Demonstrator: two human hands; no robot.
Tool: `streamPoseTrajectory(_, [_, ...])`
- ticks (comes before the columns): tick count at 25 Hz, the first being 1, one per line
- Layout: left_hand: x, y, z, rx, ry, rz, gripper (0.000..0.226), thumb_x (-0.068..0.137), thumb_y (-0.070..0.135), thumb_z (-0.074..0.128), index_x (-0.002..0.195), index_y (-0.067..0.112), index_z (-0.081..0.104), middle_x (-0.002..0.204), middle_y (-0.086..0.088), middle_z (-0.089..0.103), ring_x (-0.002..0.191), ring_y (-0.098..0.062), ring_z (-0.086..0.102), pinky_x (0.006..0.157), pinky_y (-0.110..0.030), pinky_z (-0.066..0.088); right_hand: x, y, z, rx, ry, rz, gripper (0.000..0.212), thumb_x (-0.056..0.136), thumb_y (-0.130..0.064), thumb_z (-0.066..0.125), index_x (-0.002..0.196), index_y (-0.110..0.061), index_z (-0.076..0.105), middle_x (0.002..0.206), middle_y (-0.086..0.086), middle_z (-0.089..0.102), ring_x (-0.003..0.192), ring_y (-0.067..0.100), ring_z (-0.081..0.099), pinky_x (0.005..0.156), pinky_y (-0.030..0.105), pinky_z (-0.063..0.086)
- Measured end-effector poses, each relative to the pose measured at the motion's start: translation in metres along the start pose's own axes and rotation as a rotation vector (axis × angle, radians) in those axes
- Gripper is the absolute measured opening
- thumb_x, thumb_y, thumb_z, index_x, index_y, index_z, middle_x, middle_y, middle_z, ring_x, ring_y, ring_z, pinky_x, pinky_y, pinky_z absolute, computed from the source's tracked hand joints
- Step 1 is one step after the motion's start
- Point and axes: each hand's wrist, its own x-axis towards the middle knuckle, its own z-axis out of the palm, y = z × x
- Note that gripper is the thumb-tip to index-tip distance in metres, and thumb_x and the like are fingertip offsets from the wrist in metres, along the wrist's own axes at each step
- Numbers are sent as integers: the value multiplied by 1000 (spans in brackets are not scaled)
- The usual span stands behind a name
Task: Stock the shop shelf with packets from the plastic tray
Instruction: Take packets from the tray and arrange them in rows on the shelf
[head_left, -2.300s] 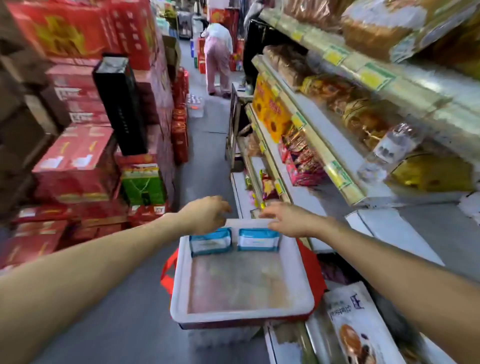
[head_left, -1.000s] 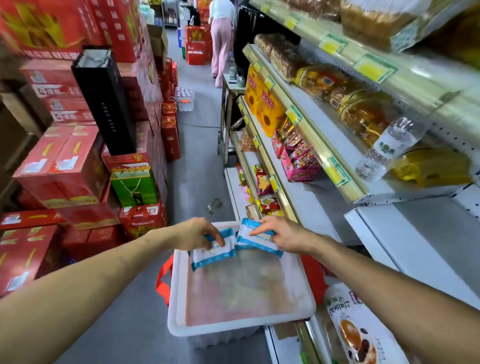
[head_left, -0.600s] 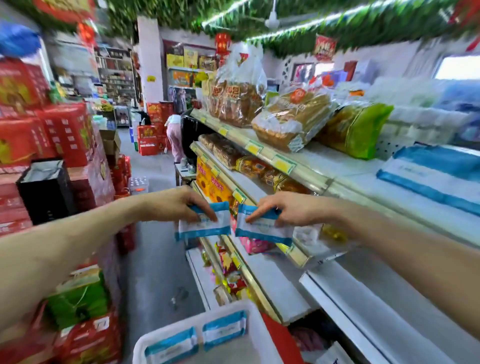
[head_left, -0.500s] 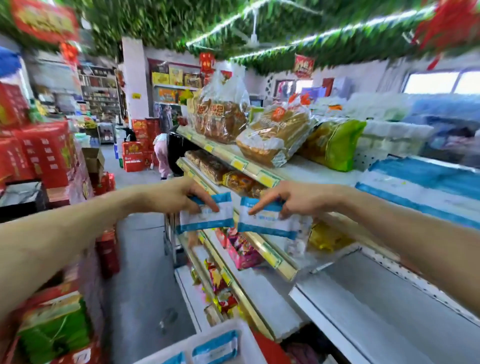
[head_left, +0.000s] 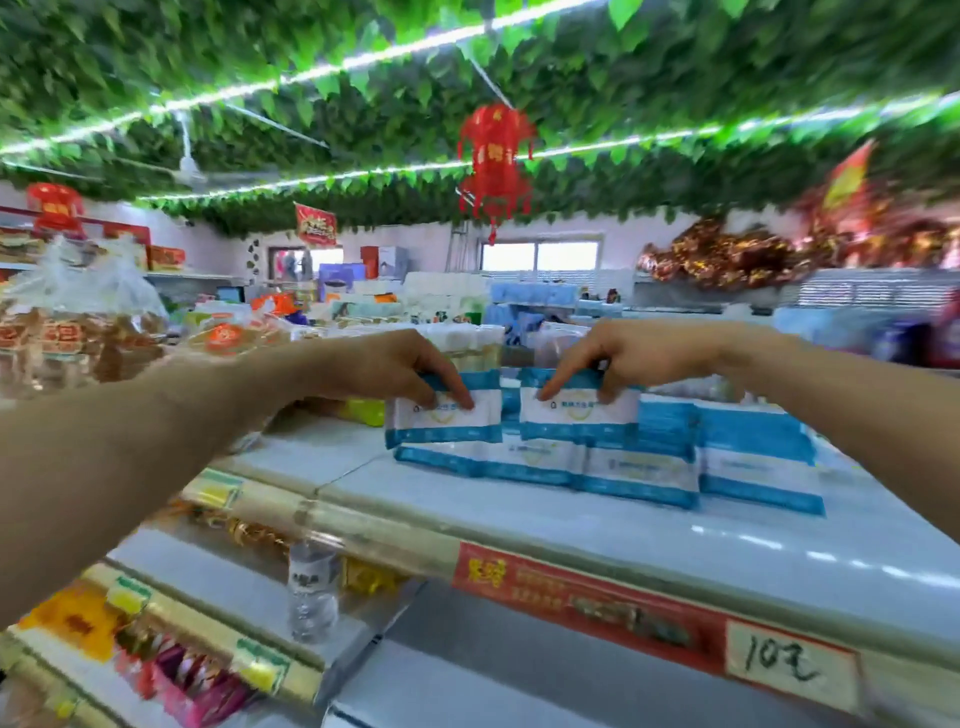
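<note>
My left hand pinches the top edge of a blue-and-white packet and holds it upright over the top shelf. My right hand grips a second blue-and-white packet the same way, right beside the first. Both packets hang just above a row of matching packets that lie on the shelf and lean back. The plastic tray is out of view.
Bagged bread sits on the top shelf to the left. A water bottle stands on the shelf below, by a red price strip. Other snack packets fill the lower shelves. More stock is piled behind the packets.
Both hands took a packet each from the tray and carried them up and to the right, to the top shelf. My view rose from the tray to the top shelf.
</note>
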Motion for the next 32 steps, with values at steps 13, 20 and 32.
streamPoseTrajectory(13, [175, 140, 77, -3, -130, 395, 40, 96, 6, 67, 110, 41, 78, 129, 10, 69, 115, -25, 65, 102, -53, 52, -165, 148, 42, 124, 103, 480, 66, 89, 9, 61, 119, -49, 72, 139, -10, 55, 121, 20, 55, 107, 37, 50])
streamPoseTrajectory(20, [188, 152, 68, 16, -65, 391, 38, 95, 5, 69, 107, 40, 79, 130, 9, 69, 112, -15, 66, 93, -32, 55, -134, 163, 72, -143, 115, 307, 60, 90, -24, 75, 140, -51, 53, 134, -13, 51, 119, 12, 48, 102, 30, 42])
streamPoseTrajectory(32, [208, 177, 95, -29, -138, 388, 35, 95, 8, 69, 108, 39, 79, 118, 13, 73, 103, -20, 70, 97, -48, 57, -156, 190, 72, -525, 203, 333, 60, 95, -54, 61, 148, -62, 34, 162, -11, 24, 139, 20, 25, 112, 46, 25])
